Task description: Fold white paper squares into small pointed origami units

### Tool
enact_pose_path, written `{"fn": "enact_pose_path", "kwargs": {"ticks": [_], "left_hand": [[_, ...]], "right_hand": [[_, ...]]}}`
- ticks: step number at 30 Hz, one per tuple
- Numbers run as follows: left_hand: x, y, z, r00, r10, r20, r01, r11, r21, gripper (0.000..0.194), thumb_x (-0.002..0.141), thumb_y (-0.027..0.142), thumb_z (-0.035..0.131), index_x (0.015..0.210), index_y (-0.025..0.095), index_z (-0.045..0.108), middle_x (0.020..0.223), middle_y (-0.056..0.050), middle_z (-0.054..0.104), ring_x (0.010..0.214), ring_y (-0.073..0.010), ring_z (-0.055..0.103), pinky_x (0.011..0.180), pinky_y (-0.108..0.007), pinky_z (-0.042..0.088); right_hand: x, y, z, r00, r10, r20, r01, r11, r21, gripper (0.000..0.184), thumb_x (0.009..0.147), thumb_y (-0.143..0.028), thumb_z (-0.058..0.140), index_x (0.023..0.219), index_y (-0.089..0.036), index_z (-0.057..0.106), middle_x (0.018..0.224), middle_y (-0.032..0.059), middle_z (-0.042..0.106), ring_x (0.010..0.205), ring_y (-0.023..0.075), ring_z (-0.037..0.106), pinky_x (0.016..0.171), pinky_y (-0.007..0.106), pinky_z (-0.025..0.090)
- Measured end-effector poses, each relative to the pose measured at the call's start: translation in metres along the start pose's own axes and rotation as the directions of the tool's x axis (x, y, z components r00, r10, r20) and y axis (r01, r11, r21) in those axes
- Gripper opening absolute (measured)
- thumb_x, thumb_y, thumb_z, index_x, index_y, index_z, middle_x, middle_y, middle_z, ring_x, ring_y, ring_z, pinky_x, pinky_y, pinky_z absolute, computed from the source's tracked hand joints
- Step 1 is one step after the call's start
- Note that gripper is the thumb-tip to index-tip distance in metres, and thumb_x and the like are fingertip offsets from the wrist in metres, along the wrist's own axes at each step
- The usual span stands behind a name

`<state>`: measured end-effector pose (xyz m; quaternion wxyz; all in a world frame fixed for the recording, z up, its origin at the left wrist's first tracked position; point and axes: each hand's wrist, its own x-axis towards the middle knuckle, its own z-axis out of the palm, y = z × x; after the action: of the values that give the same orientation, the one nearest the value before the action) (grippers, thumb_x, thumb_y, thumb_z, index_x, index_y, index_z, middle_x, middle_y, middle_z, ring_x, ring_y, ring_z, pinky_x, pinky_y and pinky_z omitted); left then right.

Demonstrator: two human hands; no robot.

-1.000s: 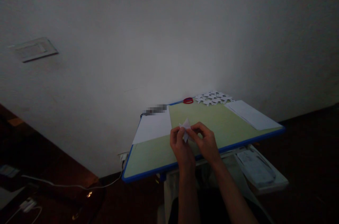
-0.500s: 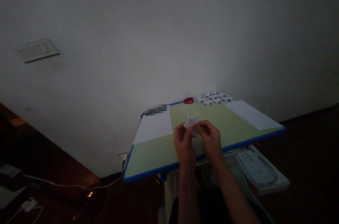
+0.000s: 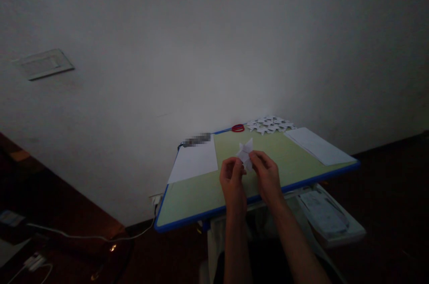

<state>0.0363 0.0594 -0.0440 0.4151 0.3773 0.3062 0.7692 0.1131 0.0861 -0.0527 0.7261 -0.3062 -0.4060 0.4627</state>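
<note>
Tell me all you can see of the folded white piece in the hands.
The folded white piece looks like a paper star, with pointed tips and faint creases. It is held up over the pale green table, its sides pinched by the left hand and the right hand, which partly cover its edges. The number of tips is unclear.

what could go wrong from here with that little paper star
The folded paper star, held at the fingertips of the left hand and right hand, could slip or get crumpled. The red-handled scissors lie beside the grouped folded paper pieces near the desk's far edge, so a bump there might shift them.
</note>
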Motion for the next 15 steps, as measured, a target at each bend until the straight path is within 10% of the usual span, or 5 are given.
{"fn": "enact_pose_path", "kwargs": {"ticks": [15], "left_hand": [[-0.0009,-0.0027,-0.0005,1.000,-0.008,-0.002,0.008,1.000,0.014,0.032,0.074,0.032,0.084,0.100,0.019,0.070,0.088,-0.002,0.068,0.077,-0.0135,0.062,0.071,-0.025,0.047]], "right_hand": [[-0.0035,-0.0095,0.0026,0.993,-0.059,0.106,0.067,0.995,-0.075,0.033,0.087,-0.046,0.067,0.109,-0.022,0.075,0.113,0.0084,0.076,0.103,0.0258,0.069,0.088,0.038,0.055]]}}
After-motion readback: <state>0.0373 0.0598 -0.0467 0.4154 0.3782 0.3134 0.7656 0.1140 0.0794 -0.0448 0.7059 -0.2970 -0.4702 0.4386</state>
